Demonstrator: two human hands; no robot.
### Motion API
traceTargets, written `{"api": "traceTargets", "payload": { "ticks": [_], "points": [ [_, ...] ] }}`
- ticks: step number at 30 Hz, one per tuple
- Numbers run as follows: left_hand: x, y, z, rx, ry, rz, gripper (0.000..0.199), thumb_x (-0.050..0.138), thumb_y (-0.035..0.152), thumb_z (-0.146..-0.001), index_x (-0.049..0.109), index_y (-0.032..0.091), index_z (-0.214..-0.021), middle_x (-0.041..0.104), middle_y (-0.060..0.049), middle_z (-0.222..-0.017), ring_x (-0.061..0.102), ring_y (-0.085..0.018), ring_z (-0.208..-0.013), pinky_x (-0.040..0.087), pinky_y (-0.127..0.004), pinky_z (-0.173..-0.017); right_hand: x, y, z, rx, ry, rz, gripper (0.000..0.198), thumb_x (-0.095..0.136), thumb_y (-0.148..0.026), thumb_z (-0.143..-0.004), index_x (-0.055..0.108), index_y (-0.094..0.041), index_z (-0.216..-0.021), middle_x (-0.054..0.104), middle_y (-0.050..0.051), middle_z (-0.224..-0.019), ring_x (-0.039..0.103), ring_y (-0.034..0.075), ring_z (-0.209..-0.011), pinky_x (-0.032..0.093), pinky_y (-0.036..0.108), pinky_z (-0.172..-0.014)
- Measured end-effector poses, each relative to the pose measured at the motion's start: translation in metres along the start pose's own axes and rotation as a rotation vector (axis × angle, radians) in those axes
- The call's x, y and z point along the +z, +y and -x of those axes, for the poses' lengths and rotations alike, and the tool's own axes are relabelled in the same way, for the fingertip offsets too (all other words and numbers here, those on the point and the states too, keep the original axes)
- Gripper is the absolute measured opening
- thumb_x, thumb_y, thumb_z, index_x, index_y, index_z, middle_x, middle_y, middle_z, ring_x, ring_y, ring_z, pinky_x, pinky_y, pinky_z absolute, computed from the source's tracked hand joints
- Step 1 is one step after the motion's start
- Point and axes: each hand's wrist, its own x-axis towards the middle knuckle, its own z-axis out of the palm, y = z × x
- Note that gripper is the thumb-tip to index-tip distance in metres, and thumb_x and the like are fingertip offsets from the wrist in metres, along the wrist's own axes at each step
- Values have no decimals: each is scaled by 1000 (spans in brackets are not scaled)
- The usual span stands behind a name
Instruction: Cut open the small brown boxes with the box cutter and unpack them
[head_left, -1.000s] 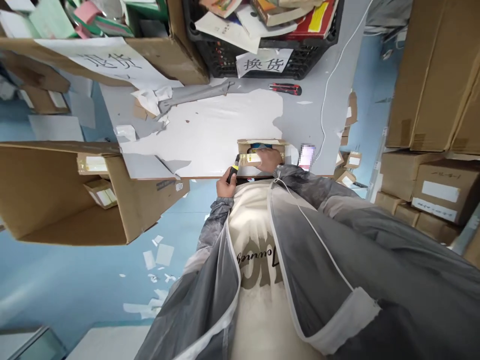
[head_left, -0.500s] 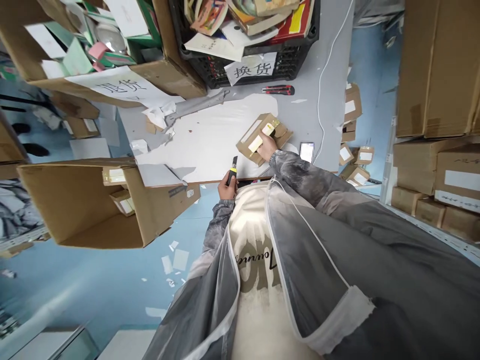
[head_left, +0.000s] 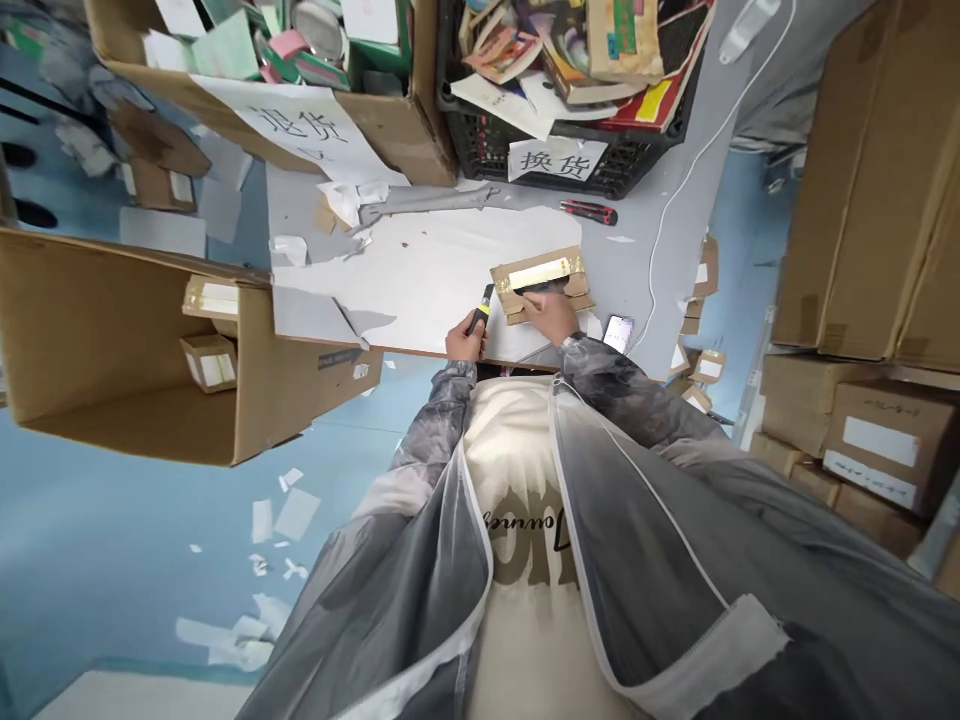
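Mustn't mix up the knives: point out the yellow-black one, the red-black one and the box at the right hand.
Yellow-black knife point(head_left: 481, 313): head view, on its handle.
Red-black knife point(head_left: 589, 211): head view, on its handle.
Box point(head_left: 540, 273): head view, on its white label.

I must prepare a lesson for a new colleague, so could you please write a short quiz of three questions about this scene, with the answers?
1. Which hand holds the yellow-and-black cutter?
2. True or false: the phone lies to the right of the small box near the cutter.
3. What is in the black crate? a) cups b) books c) shoes

Key: 1. The left hand. 2. True. 3. b.
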Motion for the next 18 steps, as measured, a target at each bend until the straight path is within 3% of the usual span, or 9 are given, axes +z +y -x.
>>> {"api": "traceTargets", "payload": {
  "ticks": [3,6,8,10,12,15,18],
  "points": [
    [6,7,-8,48,-39,-64,61,72,43,-111,84,22,-167,78,-2,-87,60,-12,-57,51,-23,-51,-21,-13,-21,-179,35,497,27,75,-29,-116,89,-18,-135,85,19,-139,76,42,-141,59,58,-132],
    [8,13,-15,77,-53,-137,60,71,38,-111,83,24,-168,82,-3,-91,64,-14,-60,53,-23,-54,-39,-24,-55,-368,41,755,57,75,-38,-121,70,-9,-170,70,27,-167,59,43,-161,50,62,-139],
    [8,16,-18,72,-40,-145,60,68,35,-113,82,25,-170,83,-4,-93,65,-14,-61,54,-23,-56,-48,-28,-77,-419,-36,878,75,78,-44,-121,56,-3,-181,60,31,-177,51,47,-167,39,71,-144],
    [7,20,-18,70,-34,-137,59,65,33,-114,82,26,-170,84,-3,-93,66,-14,-61,55,-23,-58,-52,-32,-93,-396,-147,990,80,84,-43,-117,56,-2,-181,62,32,-176,55,49,-164,32,77,-146],
    [6,23,-18,67,-28,-138,57,64,32,-115,83,28,-169,84,-3,-93,67,-13,-62,57,-22,-61,-55,-35,-100,-373,-222,1074,77,87,-35,-111,62,-4,-177,69,30,-168,62,49,-155,39,73,-143],
    [4,29,-19,36,-15,-155,55,65,33,-116,84,29,-167,86,-2,-94,70,-14,-64,59,-22,-63,-55,-41,-94,-355,-233,1128,70,85,-31,-108,70,-9,-172,76,28,-158,69,47,-144,60,57,-124],
    [4,35,-23,1,-15,-148,55,65,33,-116,84,28,-168,87,-3,-95,71,-15,-64,59,-24,-61,-53,-41,-83,-331,-235,1144,66,82,-38,-109,73,-14,-170,79,24,-157,71,44,-141,64,51,-115]
  ]
}}
